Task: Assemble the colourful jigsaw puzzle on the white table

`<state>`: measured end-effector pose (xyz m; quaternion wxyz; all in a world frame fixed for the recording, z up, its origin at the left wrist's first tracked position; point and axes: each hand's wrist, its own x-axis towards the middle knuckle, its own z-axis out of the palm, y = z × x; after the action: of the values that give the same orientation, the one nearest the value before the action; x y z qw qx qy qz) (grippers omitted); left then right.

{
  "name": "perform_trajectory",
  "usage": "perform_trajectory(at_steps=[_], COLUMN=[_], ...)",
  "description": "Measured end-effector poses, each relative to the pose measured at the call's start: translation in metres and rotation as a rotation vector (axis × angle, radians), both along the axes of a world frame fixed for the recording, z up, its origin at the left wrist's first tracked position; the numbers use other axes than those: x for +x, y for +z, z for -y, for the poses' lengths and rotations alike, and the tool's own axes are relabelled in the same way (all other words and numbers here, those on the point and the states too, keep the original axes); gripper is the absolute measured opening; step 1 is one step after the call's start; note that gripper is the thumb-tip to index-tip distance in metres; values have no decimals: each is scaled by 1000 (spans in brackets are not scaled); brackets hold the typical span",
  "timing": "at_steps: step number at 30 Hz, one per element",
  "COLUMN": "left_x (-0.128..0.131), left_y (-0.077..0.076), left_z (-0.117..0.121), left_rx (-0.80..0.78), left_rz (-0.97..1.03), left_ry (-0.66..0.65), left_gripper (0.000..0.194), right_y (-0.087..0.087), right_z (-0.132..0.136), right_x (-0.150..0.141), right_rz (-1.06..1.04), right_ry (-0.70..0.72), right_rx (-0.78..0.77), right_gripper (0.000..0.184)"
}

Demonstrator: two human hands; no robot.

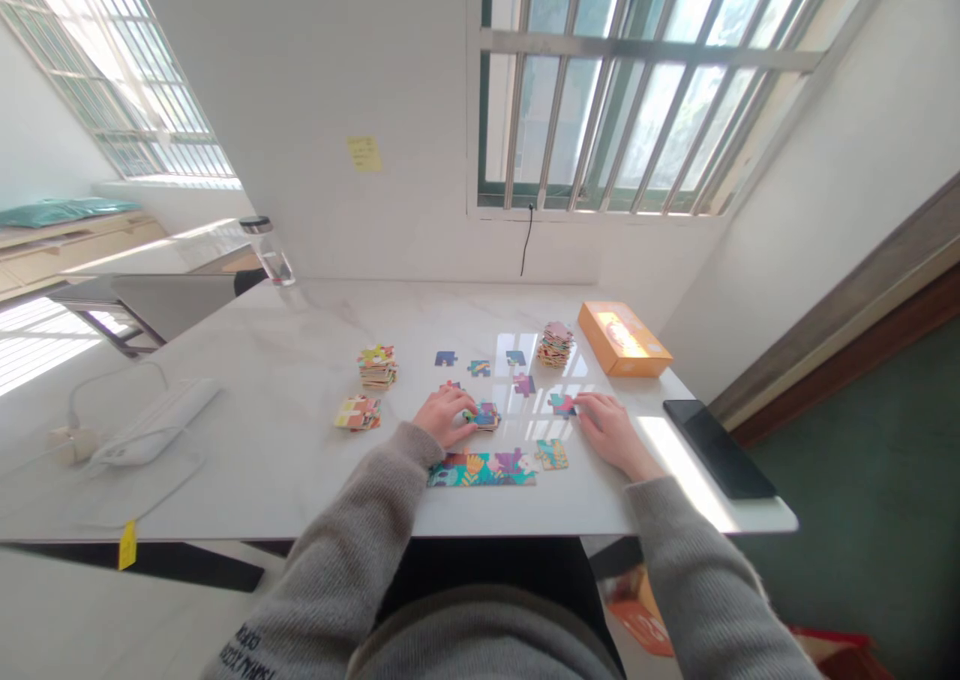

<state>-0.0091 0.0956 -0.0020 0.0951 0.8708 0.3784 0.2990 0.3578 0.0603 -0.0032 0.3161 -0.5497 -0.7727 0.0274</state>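
Note:
My left hand (pixel 445 418) rests at a small pile of jigsaw pieces (pixel 486 417), its fingers bent over the pile's left side. To the right, my right hand (pixel 607 428) has its fingertips on a pink and teal jigsaw piece (pixel 561 405) lying on the table. Below my left hand runs a joined strip of colourful puzzle (pixel 484 468), with a loose yellow-green piece (pixel 553 454) by its right end. Several loose pieces lie farther back, among them a dark blue one (pixel 445 358) and a purple one (pixel 523 385). A piece behind my left hand is partly hidden.
Stacks of puzzle pieces stand at the left (pixel 377 368) and back right (pixel 555 345), with a lower pile (pixel 358 414) nearer me. An orange box (pixel 624 338) and a black tablet (pixel 716 448) lie rightward. A power strip (pixel 159 422) and a bottle (pixel 268 250) are leftward.

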Motion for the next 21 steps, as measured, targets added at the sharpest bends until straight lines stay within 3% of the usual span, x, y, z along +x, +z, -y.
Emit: perform_trajectory(at_steps=[5, 9, 13, 17, 21], left_x=[2, 7, 12, 20, 34], left_y=[7, 19, 30, 40, 41], left_z=[4, 13, 22, 32, 40], left_rx=[45, 74, 67, 74, 106], left_rz=[89, 190, 240, 220, 151], left_ry=[-13, -21, -21, -10, -10], left_gripper=[19, 20, 23, 22, 20], right_y=[8, 15, 21, 29, 31], right_z=[11, 22, 29, 33, 32], right_x=[-8, -34, -77, -117, -132], right_rz=[-80, -132, -293, -529, -683], right_ry=[-24, 23, 154, 258, 378], right_rx=[167, 194, 111, -87, -269], right_gripper=[25, 24, 22, 28, 42])
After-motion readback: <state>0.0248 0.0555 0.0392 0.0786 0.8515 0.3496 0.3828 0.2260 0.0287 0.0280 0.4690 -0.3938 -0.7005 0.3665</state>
